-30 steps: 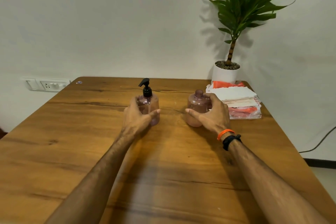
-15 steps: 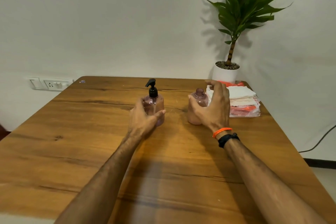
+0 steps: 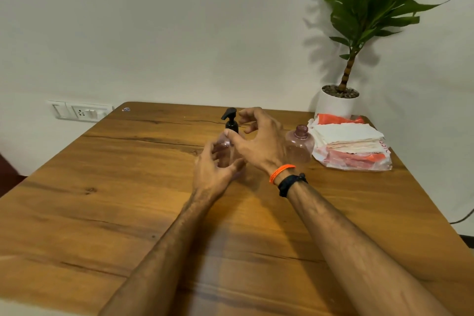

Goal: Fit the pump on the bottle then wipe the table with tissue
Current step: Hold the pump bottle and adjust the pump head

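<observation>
A pink see-through bottle [image 3: 225, 152] with a black pump [image 3: 230, 120] stands mid-table. My left hand [image 3: 214, 170] curls round its body from the near left, thumb on the right side. My right hand [image 3: 259, 141] hovers just right of the pump with fingers spread and curved, thumb tip near the pump's collar, holding nothing. A second pink bottle [image 3: 298, 145] with a bare neck stands apart to the right. A stack of white tissues [image 3: 348, 136] lies on an orange and white packet at the far right.
The wooden table [image 3: 128, 187] reaches to the wall. A potted plant in a white pot [image 3: 336, 104] stands at the back right corner, behind the tissues. A wall socket [image 3: 79, 111] sits left of the table. A cable hangs beyond the right edge.
My right hand has let go of the pumpless bottle and moved left to the pump of the other one. My left hand has stayed round the pump bottle.
</observation>
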